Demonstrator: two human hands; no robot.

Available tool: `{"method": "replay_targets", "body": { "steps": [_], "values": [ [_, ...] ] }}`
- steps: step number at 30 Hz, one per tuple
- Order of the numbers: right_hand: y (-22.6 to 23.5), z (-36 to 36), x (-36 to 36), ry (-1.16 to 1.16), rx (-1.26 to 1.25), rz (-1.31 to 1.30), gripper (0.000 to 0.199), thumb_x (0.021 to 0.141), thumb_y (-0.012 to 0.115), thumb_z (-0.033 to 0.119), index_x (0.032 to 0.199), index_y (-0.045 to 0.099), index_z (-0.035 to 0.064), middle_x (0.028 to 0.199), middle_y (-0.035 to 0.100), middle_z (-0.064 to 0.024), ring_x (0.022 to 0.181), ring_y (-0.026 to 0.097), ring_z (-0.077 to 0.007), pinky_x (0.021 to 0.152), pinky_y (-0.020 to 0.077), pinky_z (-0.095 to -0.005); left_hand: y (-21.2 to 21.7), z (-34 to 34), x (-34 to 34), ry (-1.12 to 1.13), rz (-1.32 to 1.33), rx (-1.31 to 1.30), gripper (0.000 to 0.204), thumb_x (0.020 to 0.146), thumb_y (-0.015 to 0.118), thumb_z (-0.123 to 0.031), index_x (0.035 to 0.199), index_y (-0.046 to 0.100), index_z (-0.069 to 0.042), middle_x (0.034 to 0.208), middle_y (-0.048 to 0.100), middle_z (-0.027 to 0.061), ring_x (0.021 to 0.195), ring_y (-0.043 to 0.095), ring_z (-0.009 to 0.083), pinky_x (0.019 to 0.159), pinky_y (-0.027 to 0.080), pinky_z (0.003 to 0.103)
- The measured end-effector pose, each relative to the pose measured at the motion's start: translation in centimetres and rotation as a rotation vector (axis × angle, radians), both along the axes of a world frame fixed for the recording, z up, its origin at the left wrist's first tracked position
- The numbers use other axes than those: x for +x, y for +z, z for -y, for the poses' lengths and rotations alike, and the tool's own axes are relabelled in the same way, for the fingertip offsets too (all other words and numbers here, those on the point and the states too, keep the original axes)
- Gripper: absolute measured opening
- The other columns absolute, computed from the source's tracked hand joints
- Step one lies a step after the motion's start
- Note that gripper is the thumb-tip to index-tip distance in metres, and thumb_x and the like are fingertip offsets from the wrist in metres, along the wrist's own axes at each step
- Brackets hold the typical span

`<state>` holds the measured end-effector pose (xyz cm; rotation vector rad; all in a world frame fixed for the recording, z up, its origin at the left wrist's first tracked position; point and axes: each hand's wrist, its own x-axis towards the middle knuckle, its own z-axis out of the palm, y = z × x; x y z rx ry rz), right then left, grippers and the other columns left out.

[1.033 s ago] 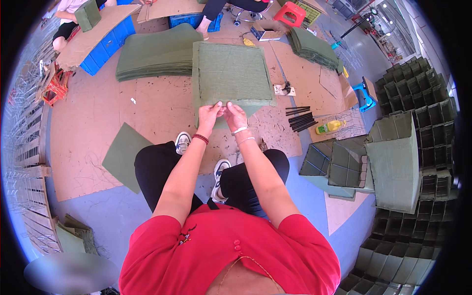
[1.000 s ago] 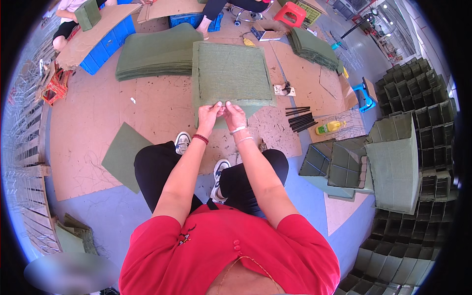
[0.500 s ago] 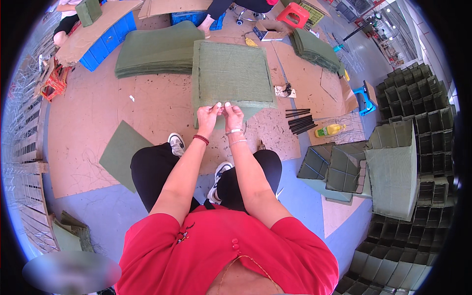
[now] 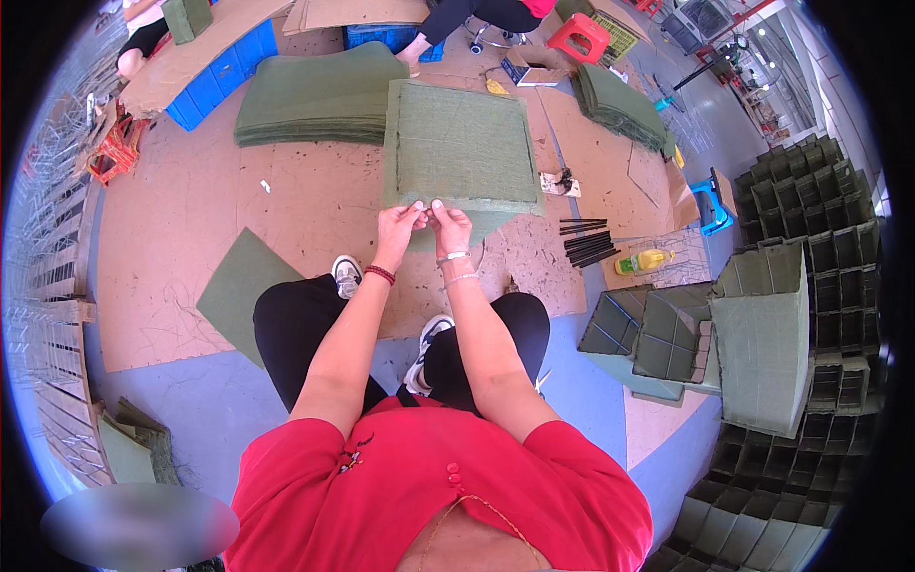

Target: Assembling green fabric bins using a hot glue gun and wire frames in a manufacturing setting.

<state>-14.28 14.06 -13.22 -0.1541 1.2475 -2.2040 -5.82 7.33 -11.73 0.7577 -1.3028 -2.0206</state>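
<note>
A square box (image 4: 462,143) covered in coarse green mesh cloth stands in front of me, with a dark seam round its top. At its near top edge, my left hand (image 4: 398,229) is closed in a pinch, thumb against forefinger. Right beside it my right hand (image 4: 450,229) makes the same pinch, the fingertips of the two hands nearly meeting. Whatever lies between the fingers is too small to make out. Part of the box's near side is hidden behind my hands.
Stacks of green sheets (image 4: 319,95) lie beyond the box. A loose green sheet (image 4: 243,291) rests at my left. Black strips (image 4: 589,246), a yellow bottle (image 4: 645,261) and green divided boxes (image 4: 762,334) are at right. Another person's leg (image 4: 434,33) shows at the back.
The whole view has shifted slightly, with the box and floor things a little further right. Both hands stay pinched at the box's near edge, and the fingertips remain close together.
</note>
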Motion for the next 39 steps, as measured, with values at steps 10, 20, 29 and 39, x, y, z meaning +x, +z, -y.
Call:
{"method": "replay_targets", "body": {
  "steps": [10, 20, 29, 39],
  "values": [
    [-0.7, 0.2, -0.5, -0.027, 0.141, -0.142, 0.013, 0.075, 0.071, 0.012, 0.070, 0.062, 0.0044, 0.068, 0.064, -0.0056, 0.054, 0.053, -0.0078, 0.051, 0.0404, -0.0203, -0.4, 0.1, -0.6, 0.069, 0.015, -0.060, 0.021, 0.084, 0.060, -0.016, 0.081, 0.066, 0.005, 0.070, 0.063, 0.0061, 0.062, 0.057, 0.0100, 0.060, 0.047, 0.022],
    [0.6, 0.4, 1.0, 0.051, 0.054, -0.025, 0.008, 0.075, 0.070, 0.008, 0.073, 0.065, 0.0032, 0.069, 0.065, -0.0058, 0.056, 0.055, -0.0092, 0.053, 0.0416, -0.0202, 0.6, 1.5, 1.5, 0.040, 0.002, 0.006, 0.023, 0.082, 0.063, -0.019, 0.083, 0.065, 0.004, 0.071, 0.064, 0.0078, 0.060, 0.058, 0.0104, 0.058, 0.048, 0.023],
    [-0.1, 0.9, 0.6, 0.027, 0.190, -0.215, 0.011, 0.073, 0.072, 0.011, 0.071, 0.066, 0.0026, 0.068, 0.065, -0.0048, 0.055, 0.052, -0.0067, 0.051, 0.0381, -0.0205, -0.1, 1.6, 1.3, 0.106, 0.072, -0.208, 0.017, 0.082, 0.062, -0.012, 0.078, 0.065, 0.005, 0.066, 0.064, 0.0076, 0.058, 0.058, 0.0108, 0.055, 0.048, 0.024],
    [0.1, 1.2, 1.9, 0.039, 0.181, -0.168, 0.012, 0.074, 0.073, 0.012, 0.071, 0.065, 0.0037, 0.067, 0.064, -0.0041, 0.057, 0.053, -0.0077, 0.053, 0.0397, -0.0213, -1.7, 2.1, 1.7, 0.059, 0.102, -0.344, 0.022, 0.083, 0.060, -0.015, 0.081, 0.065, 0.006, 0.067, 0.064, 0.0073, 0.058, 0.059, 0.0118, 0.056, 0.047, 0.025]
  ]
}}
